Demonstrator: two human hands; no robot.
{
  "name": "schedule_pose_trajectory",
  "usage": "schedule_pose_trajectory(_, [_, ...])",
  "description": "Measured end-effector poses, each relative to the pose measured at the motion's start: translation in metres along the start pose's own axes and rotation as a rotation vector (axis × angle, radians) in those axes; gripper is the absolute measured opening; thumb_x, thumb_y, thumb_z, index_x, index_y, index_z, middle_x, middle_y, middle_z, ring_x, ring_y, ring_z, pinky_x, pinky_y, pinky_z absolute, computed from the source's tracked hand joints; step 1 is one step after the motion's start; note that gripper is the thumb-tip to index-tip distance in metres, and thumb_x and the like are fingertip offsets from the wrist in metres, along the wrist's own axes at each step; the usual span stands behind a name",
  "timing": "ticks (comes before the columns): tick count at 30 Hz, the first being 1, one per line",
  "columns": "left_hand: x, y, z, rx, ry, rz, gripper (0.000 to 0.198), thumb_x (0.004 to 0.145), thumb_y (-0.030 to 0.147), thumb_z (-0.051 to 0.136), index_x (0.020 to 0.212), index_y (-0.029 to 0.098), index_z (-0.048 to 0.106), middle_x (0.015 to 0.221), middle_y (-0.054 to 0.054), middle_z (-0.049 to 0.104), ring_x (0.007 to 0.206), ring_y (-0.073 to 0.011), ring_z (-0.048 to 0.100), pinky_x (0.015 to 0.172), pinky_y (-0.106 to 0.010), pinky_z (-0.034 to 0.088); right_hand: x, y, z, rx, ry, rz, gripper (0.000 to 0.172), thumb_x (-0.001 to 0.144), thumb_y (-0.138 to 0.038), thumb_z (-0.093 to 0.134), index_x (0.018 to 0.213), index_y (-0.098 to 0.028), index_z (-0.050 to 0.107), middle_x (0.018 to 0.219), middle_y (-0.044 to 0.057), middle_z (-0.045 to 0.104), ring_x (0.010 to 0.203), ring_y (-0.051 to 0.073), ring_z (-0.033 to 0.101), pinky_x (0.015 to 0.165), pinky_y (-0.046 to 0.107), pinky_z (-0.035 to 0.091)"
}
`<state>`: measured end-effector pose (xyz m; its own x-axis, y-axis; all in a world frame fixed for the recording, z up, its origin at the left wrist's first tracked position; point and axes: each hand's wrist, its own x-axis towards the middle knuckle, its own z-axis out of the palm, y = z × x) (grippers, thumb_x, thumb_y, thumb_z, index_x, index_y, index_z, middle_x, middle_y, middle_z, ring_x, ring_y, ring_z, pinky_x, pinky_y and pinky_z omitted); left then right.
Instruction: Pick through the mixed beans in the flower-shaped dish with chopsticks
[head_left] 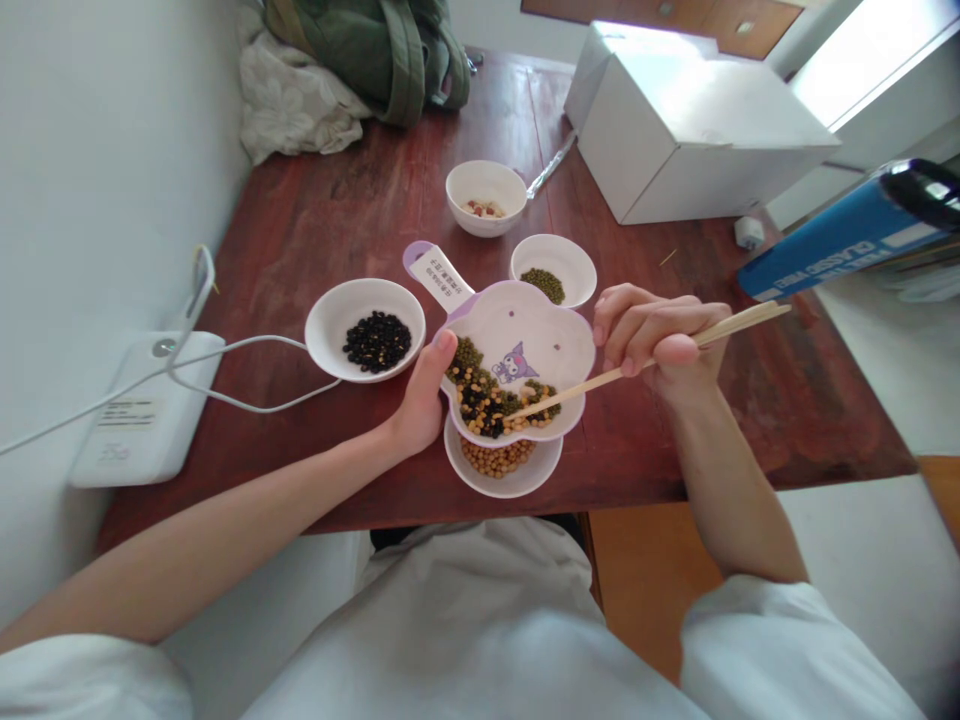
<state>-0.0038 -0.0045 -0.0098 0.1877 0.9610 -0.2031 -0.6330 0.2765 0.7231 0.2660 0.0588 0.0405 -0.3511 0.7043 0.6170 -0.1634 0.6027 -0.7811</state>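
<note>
While you are sitting at the reddish-brown wooden table (637,440), a pale wall (105,170) is running along your left and a white box (742,110) is taking up the far right corner. A green bag (375,50) and a patterned cloth (292,95) are lying at the far left. Your left hand (421,405) is gripping the rim of the scalloped plate (544,330), thumb on top; your right hand (660,335) is grasping the chopsticks (592,383), their tips reaching into the mixed beans (487,405) at the plate's near edge. Around it are standing a bowl of black beans (326,325), a bowl of green beans (581,285) and, farther off, a third bowl (487,185).

The plate is covering part of the bowl of yellow beans (510,488) — whether the two are touching, you cannot tell from here. Your left fingers are hiding beneath the plate, and the picture's edge is cutting off the blue bottle (832,235).

That bottle is showing slanted white capitals, seemingly "CLASSIC" — the rest is blurring. The plate's handle is carrying a label (442,278) of upside-down Chinese characters, and a cartoon figure is decorating its floor.
</note>
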Motion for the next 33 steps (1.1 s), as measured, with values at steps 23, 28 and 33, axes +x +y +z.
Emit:
schedule_pose_trajectory(23, [0.002,-0.001,-0.004,0.106,-0.043,0.115,0.074,0.09,0.083,0.093,0.133,0.023,0.09,0.128,-0.011,0.093,0.146,-0.0466,0.079,0.124,-0.061,0.068,0.001,0.007,0.004,-0.039,0.085,-0.029,0.075,0.101,-0.082,0.082,0.048,-0.031,0.07,0.046,0.004,0.064,0.069,0.03,0.078,0.085,0.053,0.069])
schedule_pose_trajectory(28, [0.003,-0.002,-0.003,0.081,-0.056,0.107,0.074,0.089,0.083,0.094,0.133,0.023,0.09,0.13,-0.011,0.093,0.144,-0.0451,0.08,0.123,-0.059,0.067,0.001,0.004,0.007,-0.046,0.092,-0.028,0.073,0.1,-0.083,0.083,0.049,-0.031,0.072,0.049,0.004,0.067,0.071,0.03,0.079,0.083,0.053,0.07])
schedule_pose_trajectory(33, [0.004,-0.002,-0.006,0.094,-0.064,0.101,0.076,0.088,0.085,0.094,0.131,0.023,0.089,0.13,-0.011,0.093,0.144,-0.0443,0.079,0.124,-0.057,0.064,0.002,0.003,0.009,-0.028,0.046,-0.04,0.071,0.101,-0.082,0.082,0.051,-0.032,0.076,0.048,0.004,0.067,0.061,0.027,0.072,0.07,0.049,0.065])
